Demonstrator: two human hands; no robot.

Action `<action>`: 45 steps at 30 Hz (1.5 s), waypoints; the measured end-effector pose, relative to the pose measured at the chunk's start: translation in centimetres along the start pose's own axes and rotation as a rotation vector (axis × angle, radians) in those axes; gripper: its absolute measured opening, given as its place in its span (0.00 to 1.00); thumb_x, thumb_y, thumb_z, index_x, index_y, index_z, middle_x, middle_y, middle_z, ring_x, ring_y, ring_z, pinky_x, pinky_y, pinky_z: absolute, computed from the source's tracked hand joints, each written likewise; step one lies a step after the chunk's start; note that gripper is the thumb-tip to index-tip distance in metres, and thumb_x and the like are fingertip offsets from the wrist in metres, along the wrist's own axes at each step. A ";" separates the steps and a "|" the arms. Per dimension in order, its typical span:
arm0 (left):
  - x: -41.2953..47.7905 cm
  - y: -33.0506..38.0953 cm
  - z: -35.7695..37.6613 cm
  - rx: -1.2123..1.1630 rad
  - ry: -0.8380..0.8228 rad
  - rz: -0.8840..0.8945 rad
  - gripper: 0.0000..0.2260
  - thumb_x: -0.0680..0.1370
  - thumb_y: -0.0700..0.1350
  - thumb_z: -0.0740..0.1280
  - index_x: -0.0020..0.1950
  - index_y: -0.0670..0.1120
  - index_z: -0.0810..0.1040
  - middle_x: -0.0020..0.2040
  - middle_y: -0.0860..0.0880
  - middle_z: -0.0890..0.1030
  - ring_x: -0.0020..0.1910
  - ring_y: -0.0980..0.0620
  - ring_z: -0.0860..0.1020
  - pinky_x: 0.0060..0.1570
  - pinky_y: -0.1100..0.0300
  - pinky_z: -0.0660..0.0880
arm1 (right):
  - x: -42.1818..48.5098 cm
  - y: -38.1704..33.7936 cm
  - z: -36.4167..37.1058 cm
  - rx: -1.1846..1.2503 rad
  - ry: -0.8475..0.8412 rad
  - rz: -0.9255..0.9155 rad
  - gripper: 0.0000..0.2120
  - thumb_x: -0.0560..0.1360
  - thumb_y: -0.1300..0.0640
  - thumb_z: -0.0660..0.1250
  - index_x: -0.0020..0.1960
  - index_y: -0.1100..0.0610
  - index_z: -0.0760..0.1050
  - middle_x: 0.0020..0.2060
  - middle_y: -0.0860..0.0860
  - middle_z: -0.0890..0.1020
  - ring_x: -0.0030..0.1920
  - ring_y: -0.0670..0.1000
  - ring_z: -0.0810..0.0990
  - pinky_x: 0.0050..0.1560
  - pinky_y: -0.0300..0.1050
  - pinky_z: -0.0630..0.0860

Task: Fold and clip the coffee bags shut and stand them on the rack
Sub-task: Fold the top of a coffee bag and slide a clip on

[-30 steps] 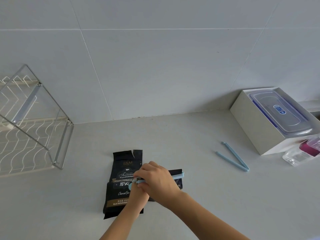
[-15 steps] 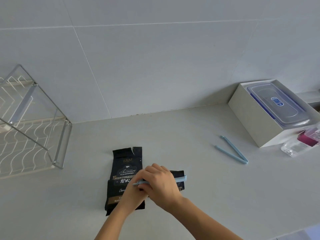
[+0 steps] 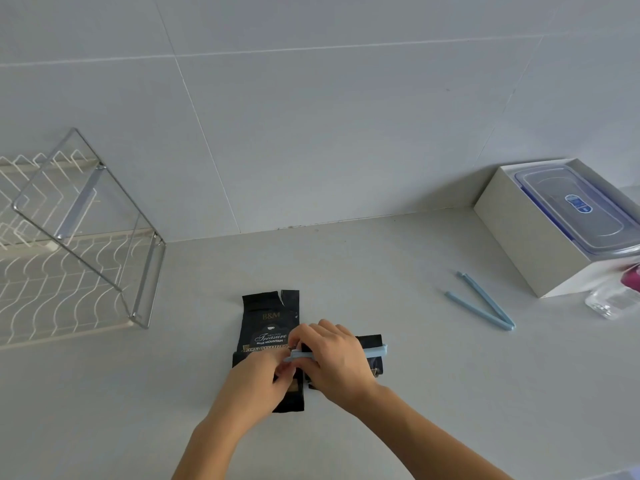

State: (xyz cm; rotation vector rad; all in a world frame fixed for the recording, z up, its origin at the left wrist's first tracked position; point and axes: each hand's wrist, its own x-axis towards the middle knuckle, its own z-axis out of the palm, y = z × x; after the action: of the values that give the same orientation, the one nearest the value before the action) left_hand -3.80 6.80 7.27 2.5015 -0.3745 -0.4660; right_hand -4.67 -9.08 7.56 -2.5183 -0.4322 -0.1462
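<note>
Two black coffee bags lie flat on the counter in front of me. The left bag (image 3: 268,318) points its torn top toward the wall. The right bag (image 3: 370,341) is mostly hidden under my right hand (image 3: 337,362), which presses a light blue sealing clip (image 3: 377,351) across its top. My left hand (image 3: 258,377) pinches the clip's left end, over the lower part of the left bag. A second blue clip (image 3: 485,301) lies spread in a V to the right. The wire rack (image 3: 83,244) stands at the far left against the wall, with nothing on it.
A white box (image 3: 519,244) holding a clear lidded container (image 3: 581,209) sits at the right against the wall. A small clear bottle with a pink cap (image 3: 614,296) lies beside it. Tiled wall runs behind the counter.
Both hands stay on the clip and the right bag, with the fingers shifting slightly at the clip's left end. The camera view has drifted a little.
</note>
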 end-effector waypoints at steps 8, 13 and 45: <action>0.0 0.5 -0.5 0.085 -0.012 -0.005 0.11 0.78 0.50 0.55 0.35 0.56 0.67 0.33 0.51 0.77 0.32 0.53 0.74 0.31 0.60 0.69 | 0.0 0.0 0.1 -0.034 0.002 0.012 0.08 0.72 0.53 0.67 0.44 0.54 0.69 0.37 0.50 0.79 0.38 0.53 0.73 0.38 0.49 0.71; -0.4 0.1 -0.3 0.074 -0.015 0.002 0.15 0.79 0.51 0.53 0.32 0.57 0.63 0.34 0.52 0.76 0.33 0.54 0.74 0.32 0.61 0.68 | 0.0 0.1 0.2 -0.047 -0.002 0.008 0.09 0.71 0.55 0.67 0.41 0.54 0.66 0.35 0.49 0.77 0.37 0.52 0.70 0.36 0.48 0.70; -1.1 -0.7 0.1 -0.027 0.182 0.179 0.07 0.76 0.48 0.65 0.37 0.53 0.77 0.37 0.59 0.76 0.39 0.59 0.75 0.32 0.67 0.71 | -0.4 0.8 -0.9 0.005 -0.127 -0.040 0.11 0.74 0.47 0.66 0.48 0.55 0.78 0.42 0.51 0.80 0.45 0.53 0.75 0.37 0.49 0.74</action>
State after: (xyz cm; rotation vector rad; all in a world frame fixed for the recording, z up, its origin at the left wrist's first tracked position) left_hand -4.69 7.70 7.11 2.4322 -0.5101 -0.1694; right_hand -4.78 -10.32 7.81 -2.5233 -0.5330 0.0004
